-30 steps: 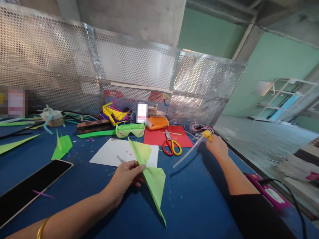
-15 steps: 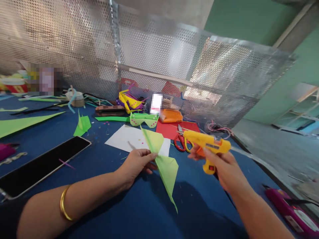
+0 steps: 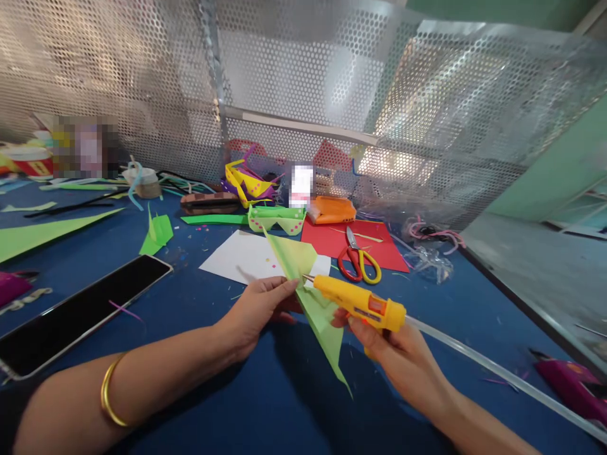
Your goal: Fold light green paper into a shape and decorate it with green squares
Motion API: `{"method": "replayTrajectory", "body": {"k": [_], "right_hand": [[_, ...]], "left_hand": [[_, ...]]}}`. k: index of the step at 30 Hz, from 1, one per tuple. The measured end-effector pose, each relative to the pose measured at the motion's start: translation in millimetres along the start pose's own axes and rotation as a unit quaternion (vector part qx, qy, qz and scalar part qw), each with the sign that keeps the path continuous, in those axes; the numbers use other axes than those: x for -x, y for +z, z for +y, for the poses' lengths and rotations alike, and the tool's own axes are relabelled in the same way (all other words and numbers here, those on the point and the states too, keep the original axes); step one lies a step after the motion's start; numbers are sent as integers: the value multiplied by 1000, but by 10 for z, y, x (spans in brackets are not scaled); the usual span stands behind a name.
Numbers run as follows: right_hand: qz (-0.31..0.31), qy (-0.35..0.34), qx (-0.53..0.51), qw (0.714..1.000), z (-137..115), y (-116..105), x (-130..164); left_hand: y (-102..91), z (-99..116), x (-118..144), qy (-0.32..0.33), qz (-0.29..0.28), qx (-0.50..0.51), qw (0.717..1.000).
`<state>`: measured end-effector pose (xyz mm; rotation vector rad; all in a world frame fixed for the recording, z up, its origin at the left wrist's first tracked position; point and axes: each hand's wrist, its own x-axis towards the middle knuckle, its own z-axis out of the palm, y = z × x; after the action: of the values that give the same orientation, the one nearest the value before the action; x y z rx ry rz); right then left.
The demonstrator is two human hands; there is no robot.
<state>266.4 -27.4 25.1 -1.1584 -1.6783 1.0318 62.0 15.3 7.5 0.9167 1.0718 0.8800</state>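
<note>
Left fingers [image 3: 284, 289] pinch the green paper fold [image 3: 313, 303] mid-frame, right hand [image 3: 393, 354] grips the glue gun [image 3: 360, 304]; nozzle sits close, so a slip risks burning them.

Light is bright and even, coming mostly from behind the perforated metal screen [image 3: 303, 95], which glows with washed-out glare at its upper right. Below the screen, soft dark shadows of both forearms fall on the blue tabletop [image 3: 265, 404]. Wide-angle distortion bends the screen's rails and stretches the corners. Near the screen's foot, two small patches are pixelated. The centre is sharp; the far right edge is slightly smeared.
</note>
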Motion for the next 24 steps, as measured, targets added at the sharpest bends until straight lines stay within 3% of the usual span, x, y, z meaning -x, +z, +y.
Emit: {"method": "replayTrajectory", "body": {"k": [10,24], "right_hand": [[-3,-76,198,977,145,-56,65],[-28,-111,334,936,133,-72,73]], "left_hand": [[9,-1,-1,-6,8,6,1000],[6,-27,-10,0,4,8,1000]]}}
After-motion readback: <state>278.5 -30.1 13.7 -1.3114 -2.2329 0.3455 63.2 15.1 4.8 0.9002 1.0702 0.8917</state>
